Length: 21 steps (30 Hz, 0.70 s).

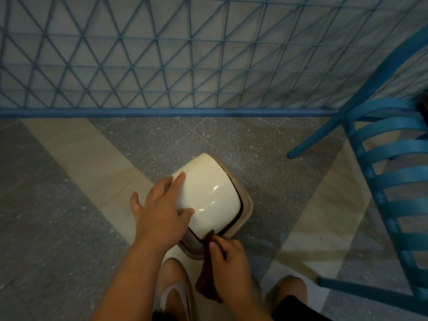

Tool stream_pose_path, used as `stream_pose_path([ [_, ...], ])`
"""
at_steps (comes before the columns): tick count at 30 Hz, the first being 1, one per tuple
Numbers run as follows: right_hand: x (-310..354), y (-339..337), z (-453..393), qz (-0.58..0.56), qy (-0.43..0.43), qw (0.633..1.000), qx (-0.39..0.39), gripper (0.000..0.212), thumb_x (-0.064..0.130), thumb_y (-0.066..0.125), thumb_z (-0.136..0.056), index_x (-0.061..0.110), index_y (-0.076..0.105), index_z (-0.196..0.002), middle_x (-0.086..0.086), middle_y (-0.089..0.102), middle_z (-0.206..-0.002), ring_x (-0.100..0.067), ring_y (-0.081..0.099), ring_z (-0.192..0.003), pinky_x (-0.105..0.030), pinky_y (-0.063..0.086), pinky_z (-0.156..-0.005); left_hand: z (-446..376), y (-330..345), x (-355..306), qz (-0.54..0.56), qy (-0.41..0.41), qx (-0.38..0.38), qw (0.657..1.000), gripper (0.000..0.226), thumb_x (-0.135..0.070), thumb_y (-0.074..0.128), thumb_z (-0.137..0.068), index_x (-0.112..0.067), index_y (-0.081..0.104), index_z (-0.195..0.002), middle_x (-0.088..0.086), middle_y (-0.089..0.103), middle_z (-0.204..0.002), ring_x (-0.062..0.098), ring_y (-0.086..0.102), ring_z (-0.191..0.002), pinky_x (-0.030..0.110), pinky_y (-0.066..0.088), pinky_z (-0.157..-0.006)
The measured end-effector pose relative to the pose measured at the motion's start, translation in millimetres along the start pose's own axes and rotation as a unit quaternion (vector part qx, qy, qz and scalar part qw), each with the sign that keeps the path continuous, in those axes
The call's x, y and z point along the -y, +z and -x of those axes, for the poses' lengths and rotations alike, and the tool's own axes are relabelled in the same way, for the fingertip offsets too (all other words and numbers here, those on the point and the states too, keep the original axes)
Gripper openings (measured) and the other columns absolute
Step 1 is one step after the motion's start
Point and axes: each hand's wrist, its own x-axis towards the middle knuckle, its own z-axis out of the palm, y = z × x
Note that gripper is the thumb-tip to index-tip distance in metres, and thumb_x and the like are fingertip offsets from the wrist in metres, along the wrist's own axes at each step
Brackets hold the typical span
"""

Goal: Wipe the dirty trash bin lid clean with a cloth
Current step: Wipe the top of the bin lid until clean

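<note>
The trash bin (243, 212) stands on the floor (69, 181), on a pale stripe between grey tiles, just in front of the person's shoes. Its cream lid (208, 191) is a rounded dome with a dark gap along the near and right edges. The left hand (159, 209) lies flat on the left side of the lid, fingers straight and spread apart, thumb out to the side. I think it is there to steady the swinging lid, so it does not tip under the wiping.

The right hand (229, 253) is at the near edge of the bin, fingers curled and pinching a dark brown cloth (208, 279). Most of the cloth hangs down below the hand; only its upper tip touches the dark gap at the lid's near edge. It seems the groove is being cleaned.

A few small dark specks remain near the far left corner of the lid, so the work looks unfinished. A blue chair (382, 181) stands near on the right, and a blue wire fence (162, 66) runs behind
</note>
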Motion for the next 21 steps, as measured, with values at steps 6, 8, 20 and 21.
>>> stream_pose_path([
  [6,6.0,-6.3,-8.7,0.048,0.010,0.998,0.027,0.023,0.031,0.053,-0.092,0.029,0.066,-0.111,0.004,0.056,-0.107,-0.007,0.056,-0.096,-0.017,0.039,-0.084,-0.7,0.0,-1.6,0.032,-0.012,0.014,0.999,0.078,-0.047,0.059,-0.086,-0.047,0.011,-0.148,-0.011,0.017,-0.156,0.009,0.016,-0.143,0.051,-0.007,-0.115],
  [8,10.7,-3.9,-2.9,0.039,-0.018,0.997,0.057,0.023,0.030,0.053,-0.092,0.032,0.066,-0.111,0.008,0.054,-0.108,-0.001,0.053,-0.094,-0.010,0.036,-0.081,0.1,1.1,-1.1,0.034,-0.012,0.012,0.999,0.077,-0.046,0.058,-0.087,-0.047,0.011,-0.148,-0.011,0.017,-0.156,0.009,0.016,-0.143,0.050,-0.007,-0.115],
  [20,41.2,-14.8,-2.9,-0.074,-0.186,0.980,-0.011,0.024,0.019,0.061,-0.089,0.032,0.068,-0.107,0.017,0.057,-0.101,0.008,0.054,-0.099,-0.005,0.039,-0.086,-6.5,-3.0,-4.8,0.321,-0.114,0.024,0.940,0.052,-0.062,0.017,-0.090,-0.048,0.051,-0.127,-0.029,0.037,-0.133,-0.009,0.026,-0.123,0.037,-0.009,-0.117],
  [21,35.5,-17.9,-3.6,-0.037,-0.218,0.975,-0.024,0.027,0.021,0.061,-0.089,0.034,0.065,-0.112,0.018,0.055,-0.104,0.008,0.052,-0.101,-0.004,0.038,-0.086,-6.3,-2.8,-3.9,0.330,-0.112,0.027,0.937,0.051,-0.060,0.016,-0.091,-0.049,0.051,-0.127,-0.031,0.035,-0.132,-0.008,0.025,-0.126,0.036,-0.010,-0.117],
])
